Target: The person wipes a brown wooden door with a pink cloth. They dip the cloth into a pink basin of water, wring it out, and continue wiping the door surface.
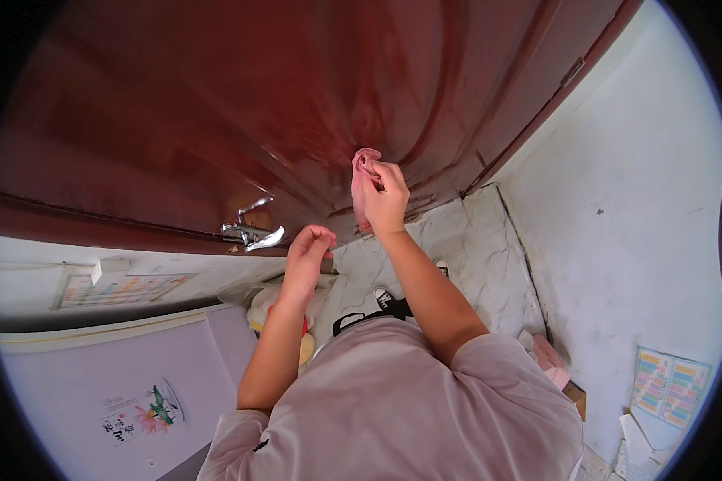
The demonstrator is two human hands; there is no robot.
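Note:
My right hand (388,195) grips a folded pink cloth (359,198) in front of a glossy dark red door (216,120). The cloth hangs down from my fingers; whether it touches the panel I cannot tell. Below and to the left, my left hand (310,249) is raised with its fingers loosely curled, and nothing shows in it. Closest to that hand is the door's chrome lever handle (265,239), a short gap away.
A light wardrobe or cabinet (96,391) with a printed flower stands at left. White walls (626,198) carry charts (671,385). On the marble-patterned floor (487,234) are my sneakers (384,297). A pink bag or bundle (550,361) lies near the right wall.

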